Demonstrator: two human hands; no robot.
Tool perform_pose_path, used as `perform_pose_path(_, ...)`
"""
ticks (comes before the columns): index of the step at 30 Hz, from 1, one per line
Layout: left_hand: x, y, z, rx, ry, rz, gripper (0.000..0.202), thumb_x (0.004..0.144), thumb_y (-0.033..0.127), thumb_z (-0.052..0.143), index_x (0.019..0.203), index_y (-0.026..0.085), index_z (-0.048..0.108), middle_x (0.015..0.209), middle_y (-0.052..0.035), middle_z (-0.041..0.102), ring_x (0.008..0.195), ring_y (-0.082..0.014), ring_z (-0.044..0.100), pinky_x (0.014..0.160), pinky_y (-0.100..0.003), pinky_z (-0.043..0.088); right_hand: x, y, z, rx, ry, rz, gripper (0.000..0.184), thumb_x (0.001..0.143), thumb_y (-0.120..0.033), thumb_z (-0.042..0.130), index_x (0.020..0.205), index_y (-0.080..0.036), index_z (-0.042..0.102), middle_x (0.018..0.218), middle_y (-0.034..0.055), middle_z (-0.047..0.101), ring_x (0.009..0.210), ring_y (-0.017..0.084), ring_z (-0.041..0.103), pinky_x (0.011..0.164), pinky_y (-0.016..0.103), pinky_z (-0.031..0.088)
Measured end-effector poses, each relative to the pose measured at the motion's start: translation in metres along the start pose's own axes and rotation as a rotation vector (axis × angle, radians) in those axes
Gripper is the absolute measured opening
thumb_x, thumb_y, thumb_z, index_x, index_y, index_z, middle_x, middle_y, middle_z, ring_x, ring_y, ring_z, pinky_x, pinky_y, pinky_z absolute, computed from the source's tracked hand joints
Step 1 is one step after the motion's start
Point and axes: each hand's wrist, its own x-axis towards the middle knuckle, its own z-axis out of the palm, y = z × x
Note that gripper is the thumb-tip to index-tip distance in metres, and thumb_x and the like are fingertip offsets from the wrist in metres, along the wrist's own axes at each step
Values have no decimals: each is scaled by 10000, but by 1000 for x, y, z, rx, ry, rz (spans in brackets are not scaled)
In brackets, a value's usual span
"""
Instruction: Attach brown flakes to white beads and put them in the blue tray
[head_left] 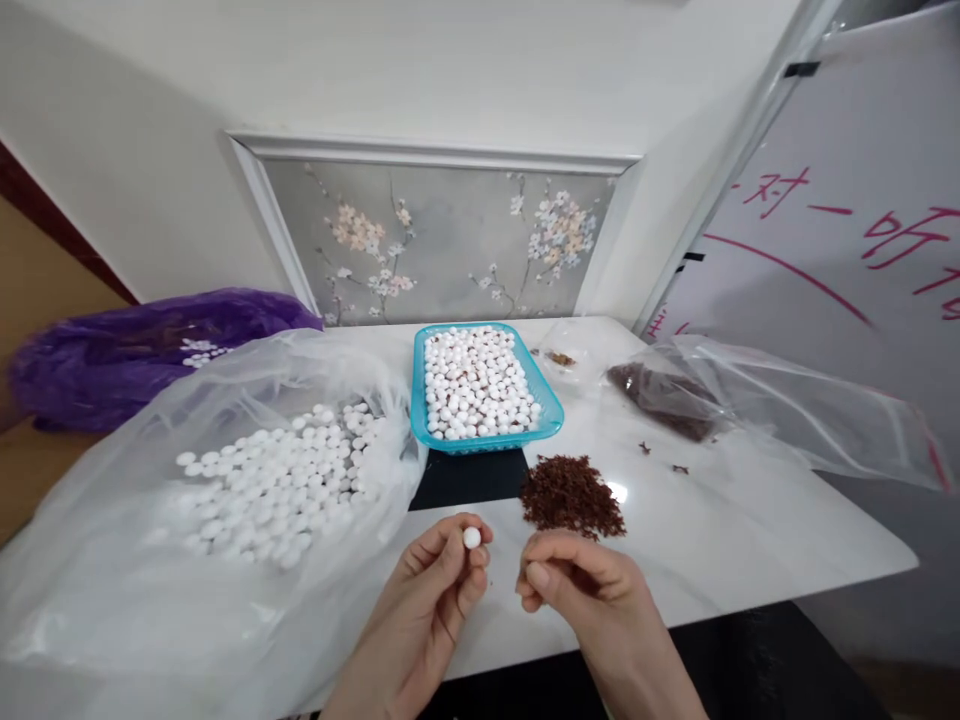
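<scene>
White plastic foam, as it appears, makes up the small ball (471, 538) we see pinched between the thumb and fingers of the left hand (442, 605), its fingers closed around it with much of its surface showing. Just beside it, the right hand (589, 590) is curled, thumb drawn in against the bent forefinger; we cannot tell whether anything sits between those fingertips. Immediately beyond the right hand, on the pale, glossy table (735, 530), we find a heap of dark reddish-brown pieces (574, 492). Straight ahead of both hands stands a turquoise basket (553, 420), filled with more white balls, brown showing through the gaps. To the left of the left hand, we see a large translucent bag (112, 600) spread wide, loose white balls massed inside, and behind it a crumpled purple bag (97, 365). Farther out to the right of the right hand lies a clear bag (810, 400) with dark brown material in it, two stray bits (679, 469) near it. Beyond the basket, we face a framed floral panel (442, 245).
</scene>
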Motion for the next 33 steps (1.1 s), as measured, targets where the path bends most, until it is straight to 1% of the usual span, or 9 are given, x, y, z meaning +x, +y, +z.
perform_pose_path(2,2,-2,-3,4,17,-5,183,647,127,770,821,121,715,843,-51,681,675,-69,633,663,-136,545,0,0,1,15,-5,56,68,741,-270,707,771,-210,715,624,-8,677,557,114,613,578,223,508)
perform_pose_path(4,3,-4,-5,5,-3,-25,199,665,128,758,858,135,708,793,-32,672,650,-63,625,644,-136,539,-1,-1,3,4,-11,75,98,762,-286,690,810,-202,690,639,-7,681,576,117,614,592,228,509)
perform_pose_path(6,3,-7,-5,11,-57,-32,148,721,155,715,867,147,692,745,-13,652,618,-53,604,625,-140,524,-1,-2,7,-21,-35,86,105,785,-294,668,819,-197,649,643,-12,671,585,115,603,601,226,502)
perform_pose_path(8,2,-10,-4,36,-136,-11,70,789,207,648,806,142,672,695,-5,622,599,-58,581,613,-156,503,-1,-4,10,-56,-73,91,103,810,-289,643,798,-189,621,642,-14,656,600,109,589,612,215,489)
perform_pose_path(12,0,-14,-1,85,-248,53,198,835,277,581,706,135,626,626,-7,576,596,-92,550,614,-203,458,-2,-5,16,-124,-121,65,116,836,-273,610,768,-179,603,647,-17,619,629,108,570,633,210,472)
perform_pose_path(16,-1,-16,-3,67,-227,78,179,824,278,598,727,134,637,615,9,542,584,-82,506,619,-205,432,-4,0,21,-144,-128,39,115,838,-291,596,783,-191,583,705,-14,596,668,121,574,648,218,469)
perform_pose_path(19,-1,-18,-5,62,-216,90,171,831,269,590,748,131,650,639,12,536,590,-72,486,635,-202,431,-6,3,25,-162,-92,-22,108,828,-291,601,775,-200,575,741,-10,570,693,129,565,643,216,467)
perform_pose_path(24,-1,-20,-6,56,-173,97,167,802,286,628,740,135,665,646,14,543,592,-67,491,648,-197,440,-7,3,28,-245,-50,-115,107,827,-280,591,755,-203,574,732,-5,534,662,136,544,622,225,459)
perform_pose_path(33,0,-18,-7,76,-164,107,166,797,276,632,711,139,666,692,5,566,616,-75,491,657,-205,438,-7,2,29,-299,-58,-133,105,834,-245,579,738,-201,588,718,-10,528,664,130,533,611,215,434)
